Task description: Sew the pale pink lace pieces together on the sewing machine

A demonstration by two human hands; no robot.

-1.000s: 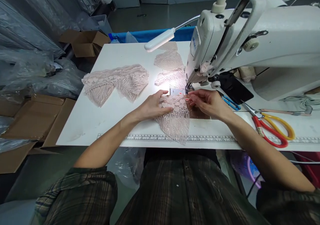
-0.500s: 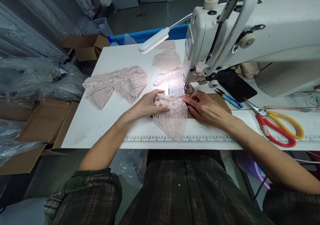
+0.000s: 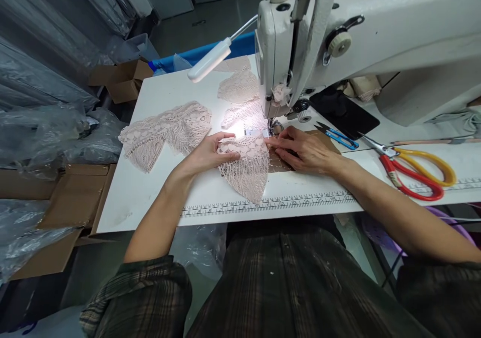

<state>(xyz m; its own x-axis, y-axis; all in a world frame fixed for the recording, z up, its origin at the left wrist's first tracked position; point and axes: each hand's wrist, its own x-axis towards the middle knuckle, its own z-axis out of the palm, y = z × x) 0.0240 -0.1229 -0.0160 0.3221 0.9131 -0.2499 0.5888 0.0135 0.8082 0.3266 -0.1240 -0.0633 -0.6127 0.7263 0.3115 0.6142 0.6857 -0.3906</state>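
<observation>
One pale pink lace piece [image 3: 245,170] tapers to a point.

Sewing workshop with sewing machine [image 3: 376,37] and scissors [image 3: 389,152]

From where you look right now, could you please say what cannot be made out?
In the head view:
White metal sewing machine: top and right end cut off by picture edges.
Silvery presser foot: too small to tell if raised.
Frontmost pale pink lace piece: partly covered by the left hand.
Flat brown sheet: partly hidden under the right hand.
</observation>
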